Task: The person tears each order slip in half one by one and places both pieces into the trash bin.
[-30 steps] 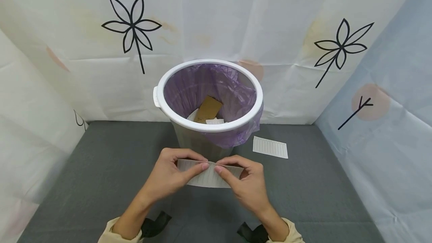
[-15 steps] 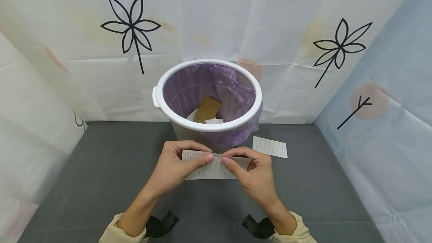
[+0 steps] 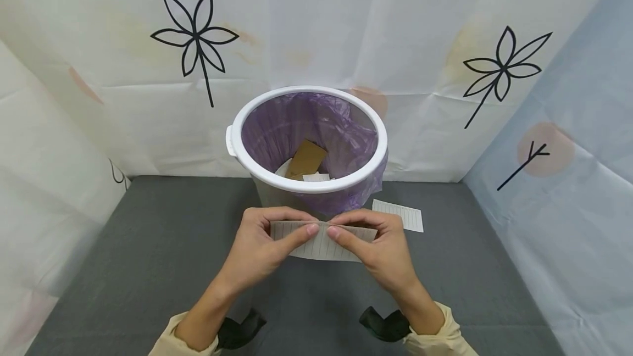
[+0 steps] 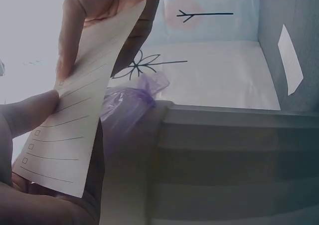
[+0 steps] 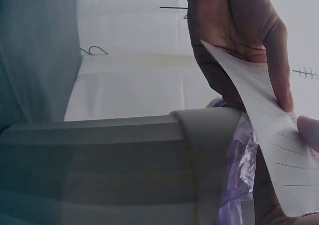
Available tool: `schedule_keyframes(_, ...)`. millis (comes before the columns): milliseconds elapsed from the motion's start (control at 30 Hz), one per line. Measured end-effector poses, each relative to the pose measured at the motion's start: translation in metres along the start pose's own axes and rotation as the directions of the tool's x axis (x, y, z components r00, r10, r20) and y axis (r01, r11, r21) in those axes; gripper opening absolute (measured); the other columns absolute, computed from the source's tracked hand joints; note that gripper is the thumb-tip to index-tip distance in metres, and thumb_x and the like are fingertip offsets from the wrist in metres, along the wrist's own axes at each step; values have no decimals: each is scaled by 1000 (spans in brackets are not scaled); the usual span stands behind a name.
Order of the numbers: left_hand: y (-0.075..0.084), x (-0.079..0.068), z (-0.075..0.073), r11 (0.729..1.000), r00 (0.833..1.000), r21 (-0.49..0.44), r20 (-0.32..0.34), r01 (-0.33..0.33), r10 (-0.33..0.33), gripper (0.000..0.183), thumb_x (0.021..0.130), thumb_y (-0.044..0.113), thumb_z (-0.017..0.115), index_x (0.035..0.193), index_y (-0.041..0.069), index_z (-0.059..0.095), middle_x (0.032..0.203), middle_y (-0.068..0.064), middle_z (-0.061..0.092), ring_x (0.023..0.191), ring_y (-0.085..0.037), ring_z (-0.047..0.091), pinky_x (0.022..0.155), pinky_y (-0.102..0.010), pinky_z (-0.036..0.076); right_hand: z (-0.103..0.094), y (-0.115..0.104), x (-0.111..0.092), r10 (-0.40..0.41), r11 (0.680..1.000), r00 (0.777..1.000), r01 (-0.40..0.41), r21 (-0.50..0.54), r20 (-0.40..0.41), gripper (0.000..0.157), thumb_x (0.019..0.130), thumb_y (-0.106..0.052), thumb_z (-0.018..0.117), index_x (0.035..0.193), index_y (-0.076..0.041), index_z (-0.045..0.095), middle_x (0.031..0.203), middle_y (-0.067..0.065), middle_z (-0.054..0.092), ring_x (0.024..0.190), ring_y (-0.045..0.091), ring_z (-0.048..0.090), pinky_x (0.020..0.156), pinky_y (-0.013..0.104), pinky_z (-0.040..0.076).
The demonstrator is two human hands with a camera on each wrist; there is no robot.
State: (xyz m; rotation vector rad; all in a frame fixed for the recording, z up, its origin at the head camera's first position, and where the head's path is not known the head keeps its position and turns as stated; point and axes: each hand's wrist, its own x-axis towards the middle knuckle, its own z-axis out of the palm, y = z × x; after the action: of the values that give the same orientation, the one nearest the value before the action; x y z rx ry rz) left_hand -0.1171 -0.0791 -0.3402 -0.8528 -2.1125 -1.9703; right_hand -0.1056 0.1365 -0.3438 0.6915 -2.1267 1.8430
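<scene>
A small sheet of lined paper [image 3: 323, 246] with little checkbox squares along one edge is held up in front of the bin. My left hand [image 3: 262, 243] pinches its upper edge between thumb and fingers, just left of the middle. Close beside that thumb, my right hand [image 3: 381, 246] pinches the same edge from the right. In the left wrist view the lined paper [image 4: 75, 115] shows its ruled side and bends slightly. The right wrist view has the paper [image 5: 274, 140] between both hands, its lower parts hanging free.
Behind the hands stands a bin with a white rim [image 3: 237, 150] and a purple bag liner [image 3: 346, 125]. Cardboard [image 3: 307, 158] and paper scraps lie inside it. A second lined sheet [image 3: 407, 217] rests on the grey table [image 3: 163, 246], right of the bin. Printed cloth walls surround the table.
Both hands have risen away from me toward the bin and shifted slightly right, carrying the paper with them. The pinch at its upper edge continues. The bin and second sheet stay put.
</scene>
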Motion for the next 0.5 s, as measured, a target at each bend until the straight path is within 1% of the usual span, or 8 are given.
schedule_keyframes(133, 3, 0, 3, 999, 999, 11, -8, -53, 53, 10, 93, 2, 73, 100, 4, 80, 95, -2, 77, 75, -13, 67, 75, -31, 57, 0, -4, 4, 13, 1000, 1000, -13, -7, 9, 9, 87, 2, 77, 94, -3, 79, 92, 1, 76, 90, 24, 70, 80, 34, 56)
schedule_keyframes(167, 4, 0, 3, 998, 998, 13, -7, -59, 59, 11, 93, 2, 72, 100, 4, 80, 96, -2, 77, 78, -14, 69, 76, -32, 57, 0, -4, 4, 5, 1000, 1000, -5, -8, 11, 10, 87, 3, 77, 94, -4, 79, 92, 3, 76, 90, 24, 70, 79, 34, 57)
schedule_keyframes(200, 5, 0, 4, 998, 998, 13, -5, -65, 65, 11, 93, 2, 72, 101, 3, 79, 96, -2, 77, 85, -17, 71, 79, -33, 58, 0, -5, 5, -6, 1000, 1000, 6, -7, 14, 10, 87, 3, 76, 93, -4, 79, 91, 3, 76, 89, 23, 71, 77, 34, 57)
schedule_keyframes(233, 5, 1, 4, 998, 998, 14, -4, -68, 69, 11, 93, 1, 72, 101, 3, 79, 96, -2, 77, 90, -19, 72, 80, -34, 58, 0, -5, 6, -21, 1000, 1000, 21, -6, 18, 11, 87, 4, 76, 93, -4, 79, 91, 3, 76, 88, 23, 71, 76, 33, 57)
schedule_keyframes(300, 7, 1, 4, 997, 997, 24, -9, -75, 75, 11, 93, 1, 72, 101, 3, 80, 96, -2, 77, 90, -20, 72, 80, -35, 58, 0, -6, 7, -53, 999, 998, 53, -1, 25, 12, 87, 7, 75, 93, -2, 78, 90, 4, 76, 85, 21, 71, 75, 32, 57)
schedule_keyframes(367, 7, 1, 4, 996, 997, 39, -19, -79, 80, 11, 93, 1, 73, 100, 4, 80, 95, -1, 77, 89, -19, 72, 79, -34, 58, 0, -7, 9, -66, 998, 997, 66, 9, 36, 13, 86, 9, 74, 93, -2, 78, 89, 3, 76, 83, 20, 70, 74, 31, 57)
schedule_keyframes(500, 9, 2, 4, 992, 993, 55, -33, -114, 116, 11, 92, -1, 73, 99, 3, 80, 92, -2, 76, 85, -18, 72, 76, -32, 57, -3, -12, 12, -55, 998, 997, 55, 9, 57, 13, 86, 7, 76, 93, -4, 78, 88, 6, 75, 82, 19, 69, 72, 30, 56)
